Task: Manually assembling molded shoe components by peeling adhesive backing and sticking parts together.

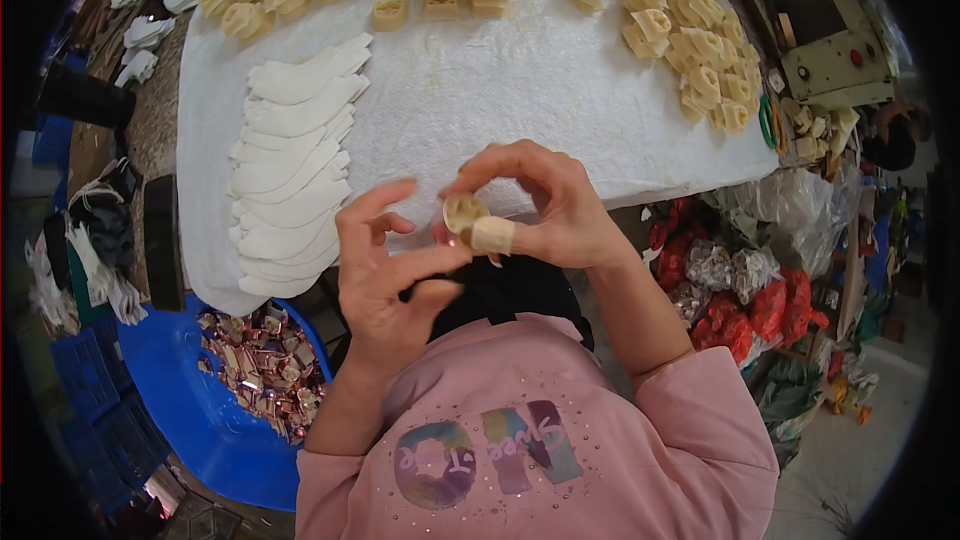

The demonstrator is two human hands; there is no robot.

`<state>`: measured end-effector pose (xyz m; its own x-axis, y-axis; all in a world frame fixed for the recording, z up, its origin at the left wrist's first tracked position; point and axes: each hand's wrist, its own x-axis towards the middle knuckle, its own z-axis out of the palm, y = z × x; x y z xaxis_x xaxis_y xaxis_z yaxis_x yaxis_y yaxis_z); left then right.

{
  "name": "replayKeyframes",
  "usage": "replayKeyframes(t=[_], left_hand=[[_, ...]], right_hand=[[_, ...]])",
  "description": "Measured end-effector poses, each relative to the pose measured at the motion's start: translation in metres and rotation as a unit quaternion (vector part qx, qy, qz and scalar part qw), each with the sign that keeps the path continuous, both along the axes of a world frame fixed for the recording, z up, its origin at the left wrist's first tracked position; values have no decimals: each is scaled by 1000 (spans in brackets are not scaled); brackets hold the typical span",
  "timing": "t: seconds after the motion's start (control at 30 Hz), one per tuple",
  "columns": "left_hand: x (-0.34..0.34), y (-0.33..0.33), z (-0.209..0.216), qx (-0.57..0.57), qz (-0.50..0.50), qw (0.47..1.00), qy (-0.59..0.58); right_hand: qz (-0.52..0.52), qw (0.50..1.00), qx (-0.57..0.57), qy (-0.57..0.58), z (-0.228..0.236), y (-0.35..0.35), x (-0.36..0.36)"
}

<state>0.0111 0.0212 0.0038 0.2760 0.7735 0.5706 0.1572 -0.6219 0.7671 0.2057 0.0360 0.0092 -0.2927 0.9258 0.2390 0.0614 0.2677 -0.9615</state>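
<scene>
Held up between thumb and fingers of my right hand (545, 205) is a small round beige piece (463, 211), its hollow face turned partly toward my left hand. A beige wrap or tape covers my right thumb. My left hand (385, 265) has its fingers apart, slightly blurred, with one fingertip close to the piece; whether it touches cannot be made out. Beyond my hands, a white-covered table (480, 105) carries overlapping flat, curved white pieces (295, 170) on the left. Many hollow beige moulded pieces (700, 50) lie heaped along the far and right sides.
At lower left a blue basin (160, 370) holds shiny pinkish, metallic-looking pieces (265, 365). Stacked blue crates (95, 370) stand beside it. Red and clear plastic bags (735, 310) crowd the table's right side, below a pale green machine (840, 65). A dark upright slab (162, 240) borders the left edge.
</scene>
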Motion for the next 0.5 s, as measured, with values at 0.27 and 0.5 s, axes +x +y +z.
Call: replayKeyframes(t=[0.27,0.5], left_hand=[[10,-3,-5,-453,-199,841,-220],[19,-11,-10,-405,-120,891,-164]], right_hand=[[-15,994,104,-32,-8,-10,-14],[-83,972,192,-105,-12,-13,-22]])
